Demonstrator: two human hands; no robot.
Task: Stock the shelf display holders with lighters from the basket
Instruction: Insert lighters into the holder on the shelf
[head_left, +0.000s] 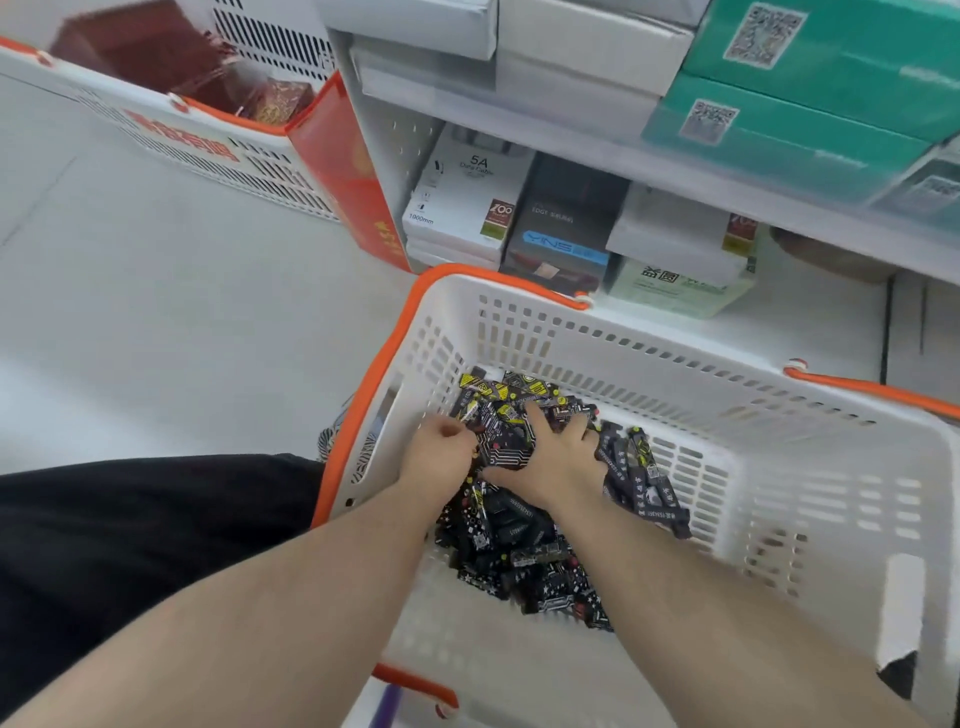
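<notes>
A white plastic basket with orange handles stands on the floor in front of the shelf. A heap of black lighters with white and yellow print fills its left part. Both my hands are down in the heap. My left hand is curled and grips a bunch of lighters at the heap's far left. My right hand lies spread over the lighters beside it, fingers pointing away from me, with lighters between the two hands. No display holder is in view.
The white shelf unit behind the basket holds boxed goods, with white and teal boxes above. A second white basket with red packs stands at the far left beside a red carton. My dark-clothed knee is at the left.
</notes>
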